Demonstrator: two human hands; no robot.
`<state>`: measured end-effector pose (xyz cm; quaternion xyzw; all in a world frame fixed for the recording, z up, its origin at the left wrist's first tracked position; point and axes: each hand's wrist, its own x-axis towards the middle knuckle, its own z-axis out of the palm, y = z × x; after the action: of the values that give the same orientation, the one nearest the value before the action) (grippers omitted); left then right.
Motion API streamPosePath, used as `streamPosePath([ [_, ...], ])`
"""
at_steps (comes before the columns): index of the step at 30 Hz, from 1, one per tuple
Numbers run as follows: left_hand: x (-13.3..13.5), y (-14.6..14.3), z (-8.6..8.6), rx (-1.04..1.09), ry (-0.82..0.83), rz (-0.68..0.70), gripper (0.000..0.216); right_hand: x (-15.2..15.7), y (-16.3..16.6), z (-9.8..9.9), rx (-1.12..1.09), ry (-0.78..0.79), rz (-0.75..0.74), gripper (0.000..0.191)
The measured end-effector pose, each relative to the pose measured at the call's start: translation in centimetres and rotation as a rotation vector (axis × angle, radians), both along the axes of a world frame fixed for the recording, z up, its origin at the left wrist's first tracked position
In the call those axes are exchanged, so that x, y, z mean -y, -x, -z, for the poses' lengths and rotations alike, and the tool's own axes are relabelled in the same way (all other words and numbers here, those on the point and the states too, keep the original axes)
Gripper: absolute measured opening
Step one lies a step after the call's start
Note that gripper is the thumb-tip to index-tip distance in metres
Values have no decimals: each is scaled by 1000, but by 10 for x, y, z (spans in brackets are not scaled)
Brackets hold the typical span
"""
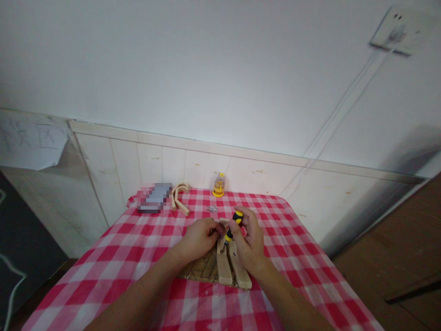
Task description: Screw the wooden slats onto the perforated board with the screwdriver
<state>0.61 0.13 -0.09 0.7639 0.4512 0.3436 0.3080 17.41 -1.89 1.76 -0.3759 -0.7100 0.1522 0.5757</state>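
Note:
My right hand (248, 241) is closed around a black and yellow screwdriver (233, 226), tip down on a pale wooden piece (224, 269). That piece is made of two slats lying side by side on the red and white checked tablecloth (138, 243). My left hand (200, 238) is closed, its fingers pinched at the top end of the slats, right beside the screwdriver tip. A thin patterned board (203, 270) lies under the slats and my left wrist.
At the table's far edge lie curved wooden parts (180, 196), a blurred grey object (154, 197) and a small yellow-based clear container (218, 185). A few small metal bits (212, 209) lie behind my hands. A white panelled wall stands directly behind the table.

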Motion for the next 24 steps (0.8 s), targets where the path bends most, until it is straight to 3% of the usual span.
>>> streamPosePath([
  [7,-2,0,-1,-58,1,-8,25,3,0,-2,-37,42,-221,31],
  [11,-1,0,0,-49,6,-5,25,5,0,-5,-54,46,-263,32],
  [19,-1,0,2,2,-6,4,24,2,2,-9,-57,28,-46,24],
  [24,-1,0,3,11,-5,3,24,0,1,-10,-62,36,6,22],
])
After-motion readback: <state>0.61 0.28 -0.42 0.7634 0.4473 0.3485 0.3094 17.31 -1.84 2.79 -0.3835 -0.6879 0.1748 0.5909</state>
